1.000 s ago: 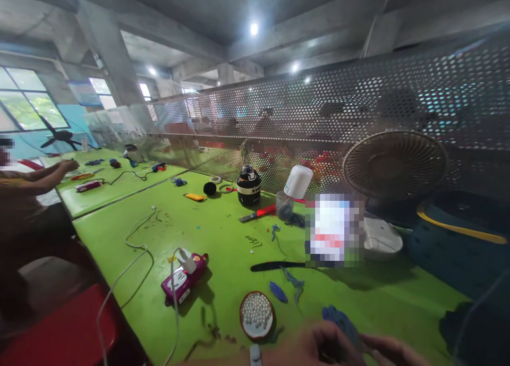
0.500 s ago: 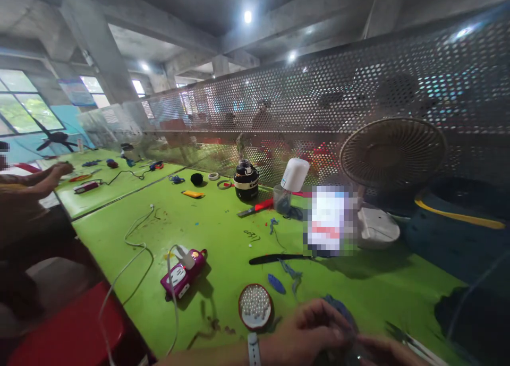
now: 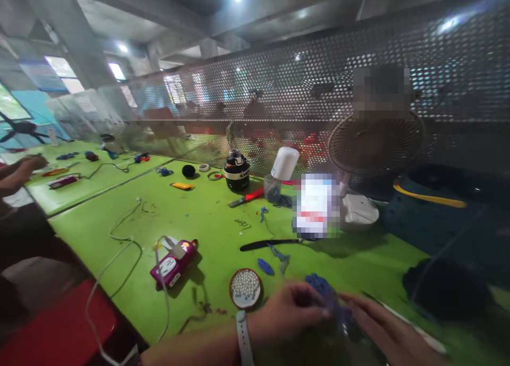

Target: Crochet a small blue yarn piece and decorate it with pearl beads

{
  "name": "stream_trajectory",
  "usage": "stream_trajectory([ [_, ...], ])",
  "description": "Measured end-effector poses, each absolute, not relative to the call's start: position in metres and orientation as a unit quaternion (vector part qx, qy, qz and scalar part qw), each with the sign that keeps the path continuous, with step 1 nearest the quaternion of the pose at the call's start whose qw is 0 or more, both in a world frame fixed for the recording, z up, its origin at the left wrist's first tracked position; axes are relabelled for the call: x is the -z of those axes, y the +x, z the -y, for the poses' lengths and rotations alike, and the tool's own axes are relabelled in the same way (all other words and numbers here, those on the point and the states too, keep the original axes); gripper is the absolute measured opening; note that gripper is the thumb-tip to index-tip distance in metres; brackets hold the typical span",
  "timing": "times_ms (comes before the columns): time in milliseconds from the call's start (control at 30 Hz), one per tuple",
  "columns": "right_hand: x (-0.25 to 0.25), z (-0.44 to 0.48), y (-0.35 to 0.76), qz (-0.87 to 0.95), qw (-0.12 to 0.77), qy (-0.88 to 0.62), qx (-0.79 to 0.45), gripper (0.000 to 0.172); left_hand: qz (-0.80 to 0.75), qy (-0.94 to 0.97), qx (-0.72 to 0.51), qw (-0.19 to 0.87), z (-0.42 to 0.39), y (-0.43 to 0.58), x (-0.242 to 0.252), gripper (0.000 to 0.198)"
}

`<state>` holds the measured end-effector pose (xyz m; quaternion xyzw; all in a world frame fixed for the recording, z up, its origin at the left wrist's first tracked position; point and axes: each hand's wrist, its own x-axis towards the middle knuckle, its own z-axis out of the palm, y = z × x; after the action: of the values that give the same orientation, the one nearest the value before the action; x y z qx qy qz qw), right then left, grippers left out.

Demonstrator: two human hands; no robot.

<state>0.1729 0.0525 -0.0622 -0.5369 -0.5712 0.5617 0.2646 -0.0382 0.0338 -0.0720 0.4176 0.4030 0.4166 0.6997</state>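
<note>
Both my hands meet low at the front of the green table (image 3: 207, 222), blurred by motion. My left hand (image 3: 289, 313), with a white band at the wrist, has its fingers pinched on a clump of blue thread (image 3: 329, 299). My right hand (image 3: 384, 331) reaches in from the right with its fingers stretched towards the same blue clump; whether it grips anything is smeared. A round dish of white beads (image 3: 245, 288) lies just left of my left hand.
A magenta device (image 3: 173, 261) on a white cable, a black blade-like tool (image 3: 271, 243), a black jar (image 3: 236, 170), a white cup (image 3: 284, 163), a desk fan (image 3: 374, 143) and a dark blue bag (image 3: 434, 217) stand on the table. Another person's arm (image 3: 18, 172) is at far left.
The view has tipped down and swung right, so my hands show more fully. My left hand has closed on the blue thread and my right hand has come in beside it.
</note>
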Motion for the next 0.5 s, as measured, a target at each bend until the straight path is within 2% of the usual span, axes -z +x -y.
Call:
stream_trajectory([
  [100,0.064,-0.045,0.165,0.550,0.327,-0.508,-0.577,0.051,-0.438,0.392,-0.428,0.686,-0.035,-0.040,0.065,0.031],
  [167,0.059,-0.040,0.157,0.524,0.356,-0.500,-0.590,0.050,-0.432,0.396,-0.420,0.693,-0.035,-0.042,0.059,0.030],
  [267,0.045,-0.038,0.152,0.527,0.338,-0.496,-0.602,0.040,-0.421,0.409,-0.414,0.696,-0.033,-0.045,0.050,0.029],
  [500,0.032,-0.042,0.155,0.520,0.318,-0.495,-0.620,0.040,-0.426,0.499,-0.391,0.645,-0.032,-0.051,0.039,0.028],
])
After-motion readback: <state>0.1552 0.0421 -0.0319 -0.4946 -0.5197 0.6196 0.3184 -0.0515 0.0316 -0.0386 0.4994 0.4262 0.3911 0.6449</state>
